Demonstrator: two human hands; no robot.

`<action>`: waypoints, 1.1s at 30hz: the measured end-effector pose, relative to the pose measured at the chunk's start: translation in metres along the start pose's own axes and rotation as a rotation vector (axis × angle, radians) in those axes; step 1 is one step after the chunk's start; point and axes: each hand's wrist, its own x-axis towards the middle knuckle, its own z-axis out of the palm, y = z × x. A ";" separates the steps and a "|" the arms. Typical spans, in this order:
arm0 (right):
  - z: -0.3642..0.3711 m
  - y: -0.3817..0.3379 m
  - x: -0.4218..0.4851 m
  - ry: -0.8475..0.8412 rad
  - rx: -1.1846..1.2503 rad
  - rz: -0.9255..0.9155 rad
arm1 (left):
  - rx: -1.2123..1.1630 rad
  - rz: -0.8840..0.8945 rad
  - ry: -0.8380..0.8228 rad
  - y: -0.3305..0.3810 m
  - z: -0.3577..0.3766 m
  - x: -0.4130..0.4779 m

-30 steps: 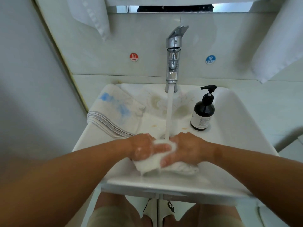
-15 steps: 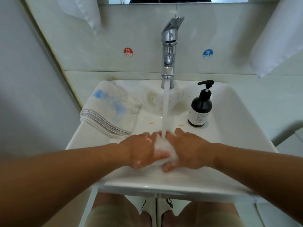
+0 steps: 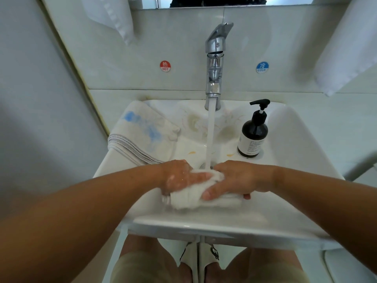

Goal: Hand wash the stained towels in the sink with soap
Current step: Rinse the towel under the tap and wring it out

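A wet white towel [image 3: 189, 198] is bunched low in the white sink [image 3: 289, 176], just in front of the running water stream [image 3: 211, 135]. My left hand [image 3: 179, 177], flecked with suds, grips the towel's left end. My right hand [image 3: 234, 178] grips its right end, thumb lying across the cloth. A stack of folded towels [image 3: 142, 133], the top one stained blue, rests on the sink's left rim. A dark soap pump bottle [image 3: 253, 135] stands inside the sink at the right.
The chrome tap [image 3: 215, 62] rises at the back, between a red HOT sticker [image 3: 165, 66] and a blue COLD sticker [image 3: 262, 67]. White towels hang at the upper left [image 3: 114, 15] and upper right [image 3: 344, 43]. Yellowish stains mark the basin [image 3: 191, 153].
My hands have drawn the towel back toward me out from under the stream, and more of the bunched cloth shows below them than half a second ago.
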 end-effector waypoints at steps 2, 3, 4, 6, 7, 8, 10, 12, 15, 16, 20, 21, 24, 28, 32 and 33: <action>-0.002 -0.003 -0.005 0.034 -0.016 0.052 | 0.064 -0.024 0.043 -0.002 -0.005 -0.001; -0.002 -0.004 -0.008 0.116 -0.143 0.047 | 0.101 -0.023 0.109 -0.004 -0.008 -0.002; 0.000 -0.004 -0.008 0.203 -0.299 0.007 | 0.085 0.017 0.155 -0.004 -0.010 -0.006; 0.005 0.001 -0.011 0.234 -0.450 -0.133 | 0.018 0.121 0.134 -0.007 -0.008 -0.015; 0.009 0.003 -0.013 0.180 -0.459 -0.173 | 0.034 0.146 0.114 -0.007 -0.002 -0.017; 0.014 0.003 -0.013 0.137 -0.476 -0.183 | 0.079 0.144 0.108 -0.005 0.006 -0.019; 0.022 0.003 -0.007 0.138 -0.552 -0.156 | 0.201 0.117 0.163 0.001 0.018 -0.019; 0.026 0.003 0.005 0.189 -0.580 -0.125 | 0.361 0.146 0.207 0.005 0.019 -0.013; 0.020 0.004 0.019 0.189 -0.633 -0.109 | 0.525 0.232 0.231 0.005 0.014 -0.005; 0.019 0.006 0.021 0.197 -0.632 -0.107 | 0.538 0.207 0.251 0.003 0.016 -0.003; 0.016 0.000 0.013 0.290 -0.477 -0.116 | 0.437 0.156 0.339 0.003 0.012 0.001; 0.015 -0.003 0.011 0.303 -0.472 -0.113 | 0.423 0.182 0.342 0.006 0.010 0.001; 0.011 -0.003 0.010 0.195 -0.257 -0.040 | 0.427 0.115 0.162 0.002 0.005 0.007; 0.004 0.000 0.009 0.121 -0.091 0.067 | 0.055 -0.072 0.186 -0.004 0.002 0.008; 0.004 0.005 0.004 0.284 -0.460 -0.070 | -0.113 0.014 0.269 -0.009 -0.001 -0.002; 0.007 0.007 0.002 0.222 -0.453 -0.097 | -0.116 0.085 0.238 -0.009 0.000 -0.005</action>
